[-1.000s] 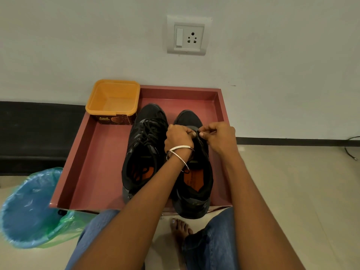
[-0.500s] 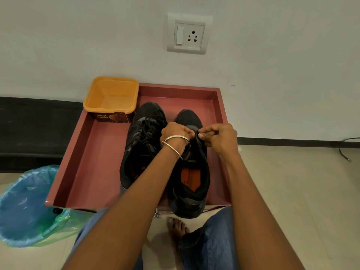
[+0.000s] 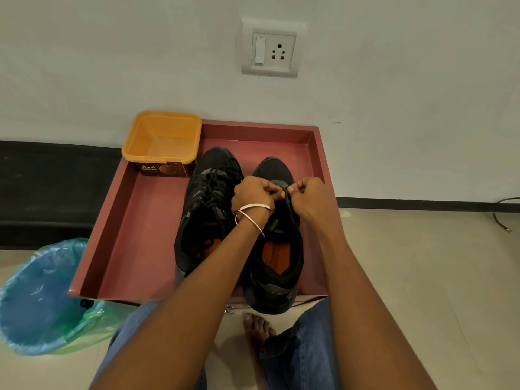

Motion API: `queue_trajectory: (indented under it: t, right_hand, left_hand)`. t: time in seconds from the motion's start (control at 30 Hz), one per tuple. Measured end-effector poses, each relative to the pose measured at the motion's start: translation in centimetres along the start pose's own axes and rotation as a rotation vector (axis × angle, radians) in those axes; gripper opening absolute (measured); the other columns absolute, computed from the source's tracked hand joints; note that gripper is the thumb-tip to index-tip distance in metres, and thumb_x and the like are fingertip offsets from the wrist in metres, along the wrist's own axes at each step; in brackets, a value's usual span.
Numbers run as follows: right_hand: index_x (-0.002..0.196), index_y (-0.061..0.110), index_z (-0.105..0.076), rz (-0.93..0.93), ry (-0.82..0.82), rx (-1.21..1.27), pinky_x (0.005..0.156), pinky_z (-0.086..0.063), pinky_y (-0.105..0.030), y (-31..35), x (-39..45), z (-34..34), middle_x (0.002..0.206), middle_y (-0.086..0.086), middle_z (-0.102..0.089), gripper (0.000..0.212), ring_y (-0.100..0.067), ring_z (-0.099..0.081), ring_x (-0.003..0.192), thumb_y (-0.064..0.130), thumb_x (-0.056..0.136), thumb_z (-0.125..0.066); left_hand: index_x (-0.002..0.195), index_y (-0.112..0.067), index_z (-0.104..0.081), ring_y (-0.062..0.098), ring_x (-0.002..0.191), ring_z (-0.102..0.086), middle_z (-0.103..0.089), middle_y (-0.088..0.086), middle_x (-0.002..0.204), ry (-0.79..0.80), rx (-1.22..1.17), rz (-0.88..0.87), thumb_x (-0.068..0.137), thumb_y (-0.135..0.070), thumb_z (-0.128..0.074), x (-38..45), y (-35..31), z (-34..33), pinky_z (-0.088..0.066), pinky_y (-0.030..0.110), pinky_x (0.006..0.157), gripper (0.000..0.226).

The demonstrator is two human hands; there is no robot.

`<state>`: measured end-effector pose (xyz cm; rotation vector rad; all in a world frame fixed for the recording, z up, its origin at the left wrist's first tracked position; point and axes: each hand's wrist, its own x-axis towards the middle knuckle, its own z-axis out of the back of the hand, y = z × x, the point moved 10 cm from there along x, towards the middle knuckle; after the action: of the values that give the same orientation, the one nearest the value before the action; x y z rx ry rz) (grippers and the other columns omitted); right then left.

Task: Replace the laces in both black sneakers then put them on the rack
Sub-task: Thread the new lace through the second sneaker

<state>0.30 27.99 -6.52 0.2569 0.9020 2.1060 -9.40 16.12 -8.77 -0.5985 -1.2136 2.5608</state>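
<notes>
Setting: person seated on the floor before a red tray (image 3: 135,220) set against a white wall; both black sneakers lie in it, toes to the wall
Left shoe (image 3: 209,209): in the tray's middle, black lace (image 3: 216,184) loose and tangled over its tongue, orange insole showing
Right shoe (image 3: 277,249): just beside the left shoe, heel overhanging the tray's near edge; no lace visible along its lower eyelets
Left hand (image 3: 251,192): fingers curled, tips drawn together at the upper eyelets of the right shoe; two bangles (image 3: 253,213) at the wrist
Right hand (image 3: 311,197): fingers curled, thumb and forefinger pinched together, meeting the left hand's fingertips over the shoe's tongue
What is pinched: too small and dark to make out; judged to be a lace end or eyelet edge
Step (judgement): threading or pulling lace at the front eyelets of the right shoe; left shoe looks unfinished too, rack not in view
Task progress (judgement): early to middle
Risk 1: dark lace on dark shoe, an eyelet could be skipped or crossed wrongly
Risk 2: a hard pull could drag the overhanging right shoe off the tray edge
Risk 3: left forearm crosses over the left shoe, could snag its loose lace
Other items: empty orange tub (image 3: 161,142) on the tray's far left corner; blue bin (image 3: 42,299) with a green liner on the floor at left; wall socket (image 3: 273,49) above
</notes>
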Motion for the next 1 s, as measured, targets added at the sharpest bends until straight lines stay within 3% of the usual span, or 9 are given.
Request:
queue_trajectory:
  t: [0.13,0.23,0.33,0.43,0.57,0.67,0.77,0.83,1.0]
  right_hand:
    - [0.094,0.002,-0.064,-0.033,0.005,-0.076,0.072,-0.049,-0.036,-0.2,0.3,0.0,0.088,-0.01,-0.062,0.02,-0.025,-0.061,0.084,0.018,0.096,-0.051]
    - [0.09,0.007,-0.059,-0.11,-0.076,0.137,0.079,-0.056,-0.048,-1.4,0.2,1.0,0.091,-0.014,-0.066,0.017,-0.03,-0.066,0.083,0.014,0.095,-0.044]
    - [0.088,0.01,-0.053,-0.154,-0.173,0.442,0.074,-0.059,-0.045,-1.3,-0.8,3.1,0.089,-0.015,-0.066,0.017,-0.027,-0.069,0.076,0.005,0.095,-0.039]
    - [0.087,0.015,-0.052,-0.065,-0.317,0.595,0.078,-0.059,-0.042,0.7,-1.7,7.2,0.088,-0.009,-0.066,0.021,-0.022,-0.069,0.082,0.004,0.098,-0.038]
    - [0.088,0.014,-0.049,0.186,-0.404,0.928,0.08,-0.057,-0.037,4.6,-3.7,12.5,0.091,-0.01,-0.069,0.02,-0.021,-0.071,0.083,0.007,0.102,-0.037]
    - [0.089,0.01,-0.051,0.324,-0.357,1.075,0.077,-0.056,-0.038,6.4,-4.3,13.9,0.078,-0.005,-0.067,0.018,-0.021,-0.066,0.067,0.004,0.101,-0.039]
    - [0.088,0.008,-0.055,0.218,-0.284,1.031,0.066,-0.054,-0.032,5.7,-3.5,11.0,0.067,-0.001,-0.062,0.015,-0.014,-0.055,0.054,0.002,0.099,-0.046]
    - [0.086,0.009,-0.06,0.106,-0.228,0.923,0.062,-0.053,-0.029,4.4,-2.8,8.2,0.067,-0.002,-0.06,0.017,-0.012,-0.053,0.055,-0.001,0.096,-0.051]
    - [0.085,0.021,-0.068,0.083,-0.149,0.622,0.077,-0.055,-0.027,3.8,-2.4,4.8,0.079,-0.002,-0.071,0.017,-0.015,-0.069,0.077,0.006,0.09,-0.063]
  left_hand:
    - [0.084,-0.021,-0.077,0.013,0.078,-0.063,-0.063,-0.008,0.071,0.012,-0.052,-0.061,0.074,-0.022,-0.081,-0.5,-0.6,0.5,-0.048,0.025,0.065,0.01]
    - [0.092,-0.017,-0.075,0.014,0.088,-0.062,-0.063,-0.005,0.083,0.019,-0.061,-0.103,0.076,-0.017,-0.079,-1.0,-1.2,0.9,-0.048,0.024,0.074,0.017]
    - [0.109,-0.015,-0.069,0.012,0.096,-0.056,-0.058,-0.003,0.101,0.06,-0.183,-0.101,0.076,-0.013,-0.079,-1.4,-1.2,1.1,-0.045,0.024,0.082,0.034]
    - [0.114,-0.014,-0.063,0.018,0.096,-0.061,-0.06,0.006,0.109,-0.026,-0.306,-0.113,0.089,-0.011,-0.063,-1.6,-1.5,2.8,-0.049,0.028,0.091,0.025]
    - [0.103,-0.001,-0.064,0.002,0.06,-0.064,-0.064,0.007,0.086,-0.13,-0.393,-0.174,0.093,0.007,-0.047,-1.7,-2.3,5.8,-0.05,0.011,0.063,0.022]
    - [0.098,0.0,-0.064,0.001,0.062,-0.066,-0.067,0.011,0.086,-0.161,-0.522,-0.176,0.091,0.01,-0.05,-1.8,-2.4,7.0,-0.047,0.011,0.055,0.018]
    - [0.097,0.001,-0.062,0.011,0.074,-0.069,-0.068,0.01,0.086,-0.156,-0.678,-0.129,0.09,0.009,-0.053,-1.8,-2.0,7.1,-0.048,0.013,0.054,0.015]
    - [0.094,-0.001,-0.063,0.015,0.069,-0.069,-0.069,0.008,0.078,-0.075,-0.789,-0.047,0.089,0.008,-0.057,-1.9,-1.7,6.1,-0.048,0.017,0.053,0.013]
    - [0.083,-0.012,-0.069,0.015,0.068,-0.065,-0.072,0.003,0.076,0.075,-0.906,0.055,0.085,0.005,-0.064,-1.9,-1.6,4.1,-0.042,0.021,0.05,0.018]
